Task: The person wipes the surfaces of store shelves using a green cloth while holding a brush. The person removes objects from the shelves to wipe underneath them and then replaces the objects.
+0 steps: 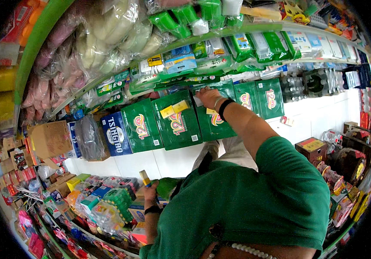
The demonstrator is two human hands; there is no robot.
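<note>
My left hand (150, 191) is closed around a small brush (145, 178) with a pale tip, low on the left. Bright green material, perhaps a cloth, lies against that hand (166, 188). My right hand (208, 97) reaches forward onto a green cardboard carton (219, 128), with a pale flat piece (198, 101) by its fingertips; whether it grips this piece is unclear. Small yellow packets (174, 109) rest on the neighbouring green carton (180, 136), and another yellow piece (211, 111) shows beside my right forearm.
A blue beer carton (116, 133), a brown carton (50, 139) and wrapped bottles (321, 81) continue the row below a packed shelf (204, 34). Shrink-wrapped drinks (107, 207) stand at left. A red-brown box (311, 147) is at right, and a small packet (287, 120) lies on the white floor tiles (302, 126).
</note>
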